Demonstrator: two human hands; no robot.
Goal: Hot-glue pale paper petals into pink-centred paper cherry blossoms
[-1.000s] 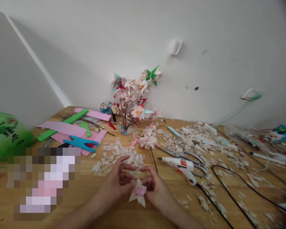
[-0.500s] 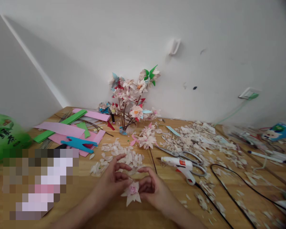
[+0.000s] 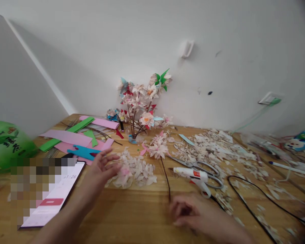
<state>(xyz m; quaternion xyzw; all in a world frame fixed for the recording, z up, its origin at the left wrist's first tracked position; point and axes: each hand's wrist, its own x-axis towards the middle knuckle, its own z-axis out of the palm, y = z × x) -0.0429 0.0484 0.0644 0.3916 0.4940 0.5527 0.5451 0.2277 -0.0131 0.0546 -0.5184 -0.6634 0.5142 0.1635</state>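
A green printed bag (image 3: 7,145) and sheets of pink, green and blue craft paper (image 3: 66,137) sit well to the left of my left hand (image 3: 101,169) on a wooden surface (image 3: 132,210), with a partly pixelated smartphone (image 3: 52,196) just beside that hand's wrist. The hand is open, fingers spread, gripping nothing, at the edge of a heap of pale paper petals (image 3: 137,173). Just past its fingertips, a blurred paper flower with a pink centre (image 3: 124,172) lies on the heap. To the right of the heap, a thin dark wire stem (image 3: 166,179) runs down toward my right hand (image 3: 190,211), its fingers loosely curled; motion blur hides whether they pinch the stem's end. Beyond that hand lie a white hot glue gun (image 3: 193,178) and steel scissors (image 3: 205,166), with a black cord (image 3: 246,196) farther right.
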